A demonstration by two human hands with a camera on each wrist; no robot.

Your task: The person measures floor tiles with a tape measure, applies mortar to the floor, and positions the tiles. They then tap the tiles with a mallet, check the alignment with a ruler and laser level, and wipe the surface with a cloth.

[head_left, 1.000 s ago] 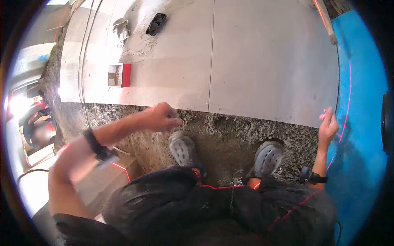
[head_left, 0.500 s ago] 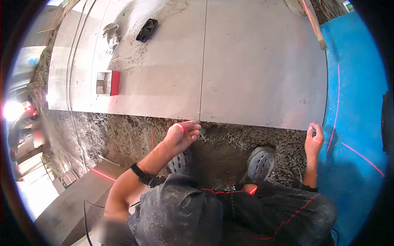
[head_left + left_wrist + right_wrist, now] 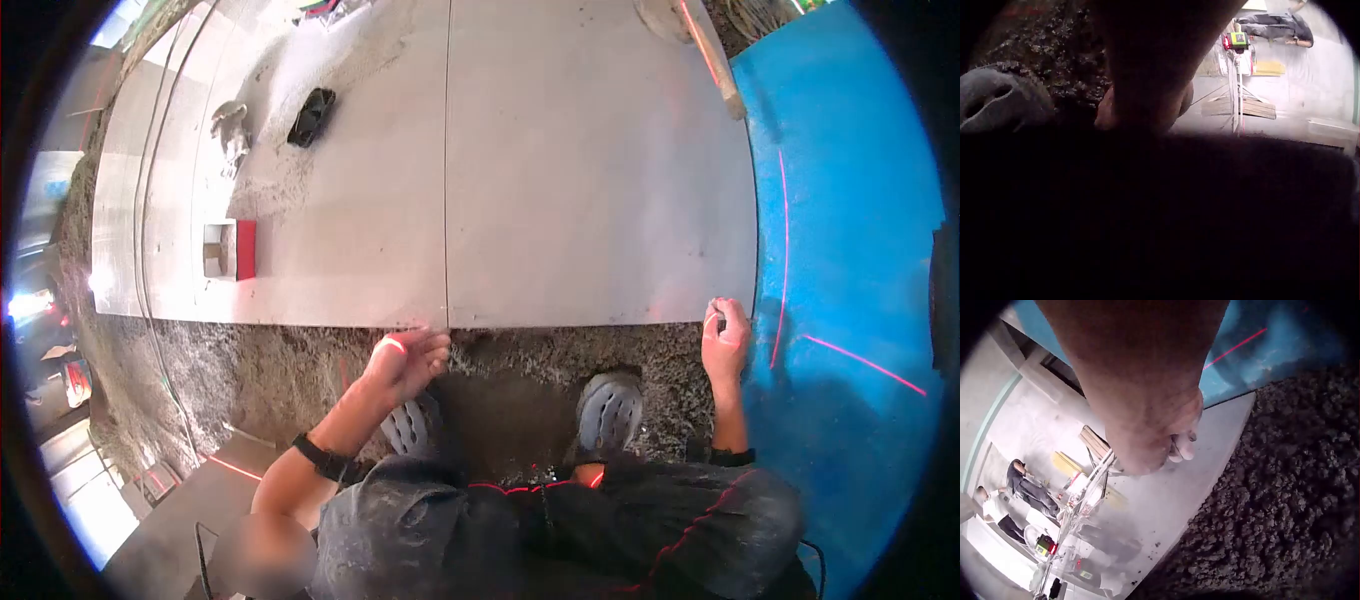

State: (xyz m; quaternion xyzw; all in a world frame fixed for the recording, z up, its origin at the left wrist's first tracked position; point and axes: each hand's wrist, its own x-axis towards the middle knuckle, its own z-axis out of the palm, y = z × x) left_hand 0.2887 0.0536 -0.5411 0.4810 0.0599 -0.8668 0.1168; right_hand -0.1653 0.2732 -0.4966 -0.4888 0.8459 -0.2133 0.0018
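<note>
Large pale tiles [image 3: 600, 210] lie ahead of me, their near edge above rough mortar [image 3: 270, 385]. At that edge, beside the thin joint, my left hand [image 3: 405, 367] has its fingers bent and fingertips at the tile. My right hand [image 3: 728, 345] is at the near right tile corner, fingers curled and thumb meeting the index finger. I cannot tell whether something thin is pinched there. The right wrist view shows this hand [image 3: 1147, 437] from behind, its curled fingers at the tile surface. Much of the left hand [image 3: 1107, 112] is hidden by forearm and shadow.
My grey clogs [image 3: 610, 412] stand on the mortar. Blue floor [image 3: 850, 250] borders the tiles at right. On the tiles lie a red-and-white box [image 3: 245, 250], black tray [image 3: 311, 117], cables [image 3: 150, 200] and a wooden handle [image 3: 735, 100]. A laser level [image 3: 1045, 545] and two people [image 3: 1032, 487] are beyond.
My left hand has come from above the mortar to the tile edge at the joint. The right hand keeps to the corner. The head view has shifted, so the tiles sit lower and further left.
</note>
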